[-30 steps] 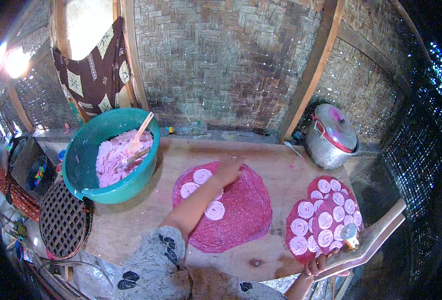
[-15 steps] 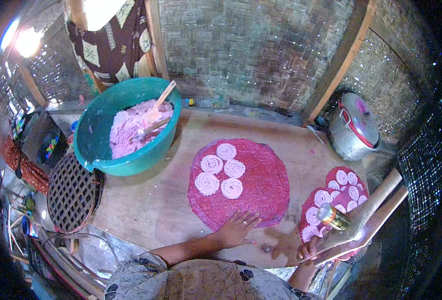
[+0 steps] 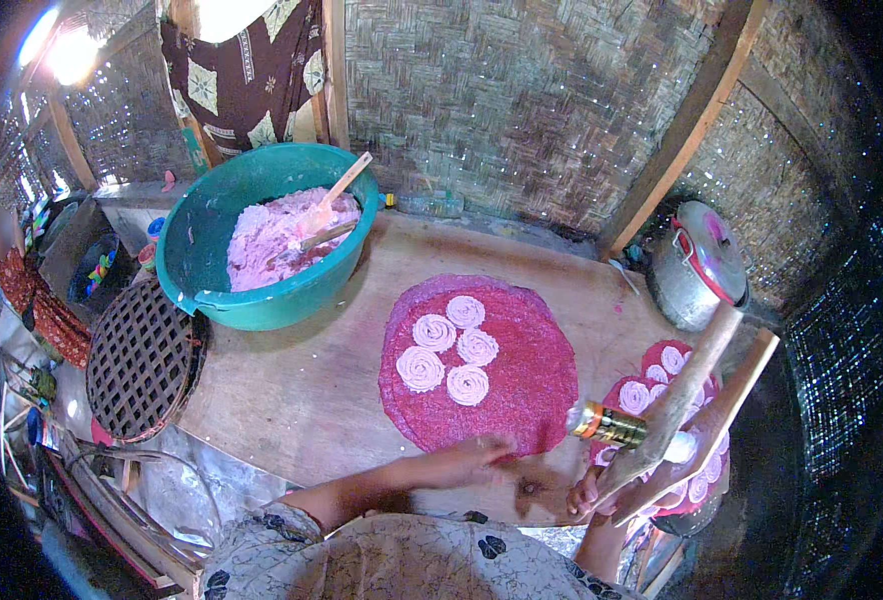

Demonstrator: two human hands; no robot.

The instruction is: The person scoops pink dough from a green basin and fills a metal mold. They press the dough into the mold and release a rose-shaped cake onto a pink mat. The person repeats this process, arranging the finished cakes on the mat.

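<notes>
The left hand [image 3: 477, 460] rests open on the surface [image 3: 292, 390], touching the red mat [image 3: 522, 390]'s near edge; the right hand [image 3: 587, 492] grips a wooden press [image 3: 682, 410].

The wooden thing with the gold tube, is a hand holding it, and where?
Yes. The right hand grips the wooden press by the near ends of its two long handles. The left hand holds nothing; it lies on the table.

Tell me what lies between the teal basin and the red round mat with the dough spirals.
Only bare wooden tabletop separates the teal basin from the red mat, as the head view shows.
</notes>
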